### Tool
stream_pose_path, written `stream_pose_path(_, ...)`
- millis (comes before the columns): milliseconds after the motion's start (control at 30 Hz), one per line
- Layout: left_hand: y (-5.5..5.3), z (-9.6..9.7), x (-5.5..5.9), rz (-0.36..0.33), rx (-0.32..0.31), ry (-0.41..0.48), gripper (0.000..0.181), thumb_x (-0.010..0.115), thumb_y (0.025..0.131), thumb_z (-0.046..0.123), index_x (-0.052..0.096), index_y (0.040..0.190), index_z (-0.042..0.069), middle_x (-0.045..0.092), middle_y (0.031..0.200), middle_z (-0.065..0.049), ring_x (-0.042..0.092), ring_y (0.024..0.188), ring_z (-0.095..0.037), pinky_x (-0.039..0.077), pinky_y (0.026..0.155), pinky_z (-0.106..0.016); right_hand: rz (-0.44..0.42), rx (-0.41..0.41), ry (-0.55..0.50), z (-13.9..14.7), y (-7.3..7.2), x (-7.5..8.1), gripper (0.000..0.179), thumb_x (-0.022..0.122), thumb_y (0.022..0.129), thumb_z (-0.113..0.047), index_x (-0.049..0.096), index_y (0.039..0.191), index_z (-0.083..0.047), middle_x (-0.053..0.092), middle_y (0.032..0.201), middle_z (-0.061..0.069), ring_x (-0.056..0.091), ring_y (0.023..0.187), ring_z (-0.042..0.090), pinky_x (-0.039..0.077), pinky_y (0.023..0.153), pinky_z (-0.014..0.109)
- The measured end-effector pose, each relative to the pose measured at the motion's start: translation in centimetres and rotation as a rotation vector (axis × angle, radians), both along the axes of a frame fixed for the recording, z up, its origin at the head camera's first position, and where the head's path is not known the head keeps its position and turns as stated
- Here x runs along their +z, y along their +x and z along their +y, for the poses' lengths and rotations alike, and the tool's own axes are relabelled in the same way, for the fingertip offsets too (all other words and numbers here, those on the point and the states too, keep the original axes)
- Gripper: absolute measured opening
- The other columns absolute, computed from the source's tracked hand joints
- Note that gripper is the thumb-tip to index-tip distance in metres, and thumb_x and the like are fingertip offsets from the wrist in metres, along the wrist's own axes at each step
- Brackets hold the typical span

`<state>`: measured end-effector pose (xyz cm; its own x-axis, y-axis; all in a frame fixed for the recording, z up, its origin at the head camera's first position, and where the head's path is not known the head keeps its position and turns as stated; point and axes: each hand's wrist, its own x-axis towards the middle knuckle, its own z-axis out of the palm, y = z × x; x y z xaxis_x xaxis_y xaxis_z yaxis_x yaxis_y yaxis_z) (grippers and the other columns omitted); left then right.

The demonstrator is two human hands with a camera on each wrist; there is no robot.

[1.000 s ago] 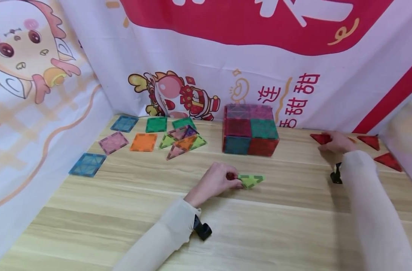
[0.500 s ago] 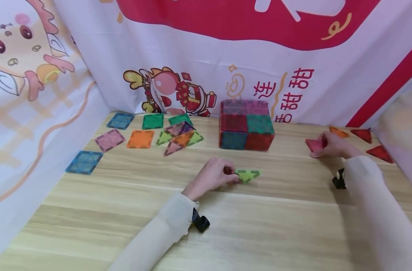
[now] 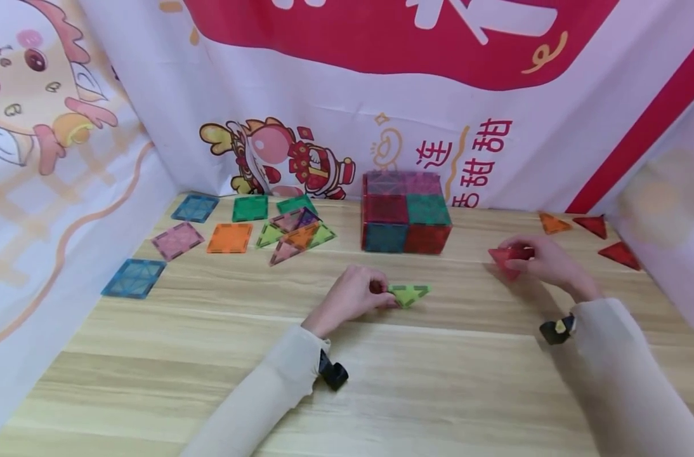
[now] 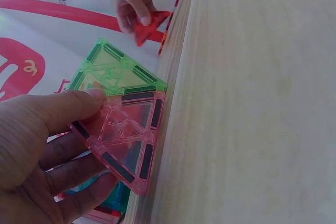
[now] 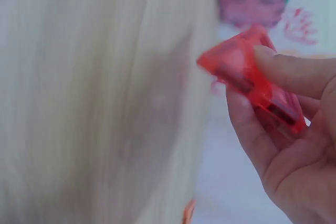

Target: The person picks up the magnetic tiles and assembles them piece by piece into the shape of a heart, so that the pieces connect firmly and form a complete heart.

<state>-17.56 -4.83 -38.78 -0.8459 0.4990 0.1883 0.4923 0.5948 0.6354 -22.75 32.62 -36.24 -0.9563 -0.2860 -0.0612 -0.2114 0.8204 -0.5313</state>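
Right hand has moved inward, pinching a partly hidden red triangle; left hand pinches pink triangle.

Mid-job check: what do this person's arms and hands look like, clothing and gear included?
The left sleeve and right sleeve are long, plain and cream-coloured. A small black left device and right device are worn at the sleeve ends. The left hand and right hand are bare.

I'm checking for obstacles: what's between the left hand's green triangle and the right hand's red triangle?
Only bare table shows between green triangle and red triangle in the head view.
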Motion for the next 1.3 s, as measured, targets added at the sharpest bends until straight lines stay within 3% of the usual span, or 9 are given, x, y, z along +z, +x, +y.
stream_pose_path(267,-0.1,-0.3,0.0,-0.011,0.009,-0.001,0.020,0.074,0.083,0.023,0.064,0.068,0.014,0.062,0.065,0.006,0.049,0.060,-0.004,0.039,0.057,-0.018,0.010,0.027,-0.182,-5.1,3.1,0.1,0.024,0.067,0.088,-0.011,0.059,0.108,-0.001,0.064,0.105,0.015,0.058,0.098,0.024,0.051,0.084,0.025)
stream_pose_path(567,-0.2,-0.3,-0.2,-0.017,0.018,-0.005,0.018,0.075,0.082,0.025,0.065,0.069,0.016,0.063,0.066,0.007,0.049,0.060,-0.004,0.039,0.058,-0.018,-0.031,0.090,-0.266,-9.3,5.0,-1.1,0.013,0.070,0.083,-0.004,0.059,0.091,-0.004,0.066,0.091,0.010,0.061,0.082,0.016,0.050,0.076,0.020)
stream_pose_path(767,-0.1,-0.2,0.1,-0.013,0.015,0.005,0.018,0.075,0.082,0.024,0.065,0.069,0.015,0.062,0.066,0.006,0.048,0.061,-0.005,0.039,0.058,-0.019,-0.051,0.113,-0.323,-11.5,5.3,-1.6,0.016,0.073,0.079,-0.002,0.058,0.084,0.000,0.066,0.086,0.011,0.061,0.077,0.010,0.050,0.070,0.019)
stream_pose_path(967,-0.1,0.1,-0.1,0.001,-0.001,-0.002,0.018,0.075,0.082,0.024,0.066,0.070,0.015,0.063,0.066,0.006,0.049,0.061,-0.005,0.039,0.058,-0.019,-0.026,0.155,-0.338,-12.5,5.6,-2.0,0.020,0.073,0.076,0.001,0.054,0.078,-0.004,0.060,0.075,0.003,0.056,0.068,0.009,0.045,0.062,0.022)
stream_pose_path(1067,-0.1,0.2,-0.1,0.001,0.001,0.003,0.019,0.075,0.082,0.024,0.065,0.069,0.015,0.062,0.065,0.007,0.048,0.061,-0.005,0.038,0.058,-0.019,-0.019,0.176,-0.361,-12.5,5.6,-2.2,0.022,0.072,0.076,0.003,0.052,0.077,-0.005,0.060,0.074,0.001,0.057,0.069,0.007,0.046,0.063,0.022)
stream_pose_path(1300,-0.1,0.1,0.0,-0.012,0.004,0.008,0.019,0.075,0.082,0.022,0.064,0.070,0.014,0.060,0.065,0.006,0.047,0.060,-0.006,0.038,0.058,-0.019,-0.050,0.133,-0.316,-12.8,5.5,-2.3,0.021,0.072,0.077,0.005,0.053,0.079,0.000,0.063,0.079,0.009,0.059,0.073,0.013,0.048,0.067,0.022)
